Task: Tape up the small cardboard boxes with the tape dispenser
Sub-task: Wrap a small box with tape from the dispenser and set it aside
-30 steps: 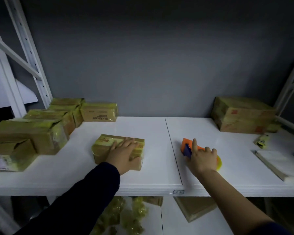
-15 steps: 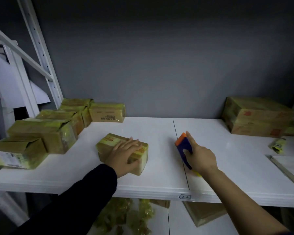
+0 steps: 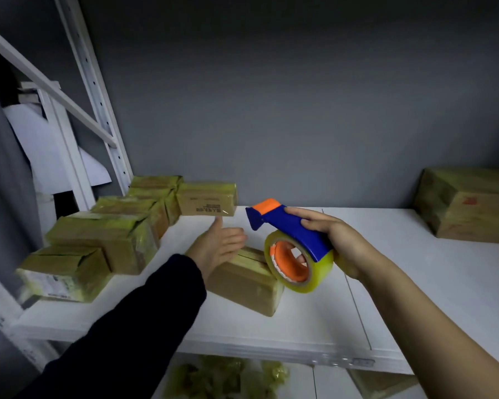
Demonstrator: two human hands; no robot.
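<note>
White shelf (image 3: 415, 283) with taped cardboard boxes (image 3: 104, 237) on top

The tape dispenser (image 3: 288, 226) is blue with an orange tip and orange core, its tape roll (image 3: 314, 279) yellowish. The cardboard boxes (image 3: 104, 240) are brown under yellow-green tape; the shelf (image 3: 415, 283) is white.

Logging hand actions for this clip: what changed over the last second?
The right hand lifted the blue-and-orange tape dispenser with yellowish tape roll off the white shelf and now holds it raised. The left hand came off the small cardboard box, fingers open. The box and side stacks stayed put.
</note>
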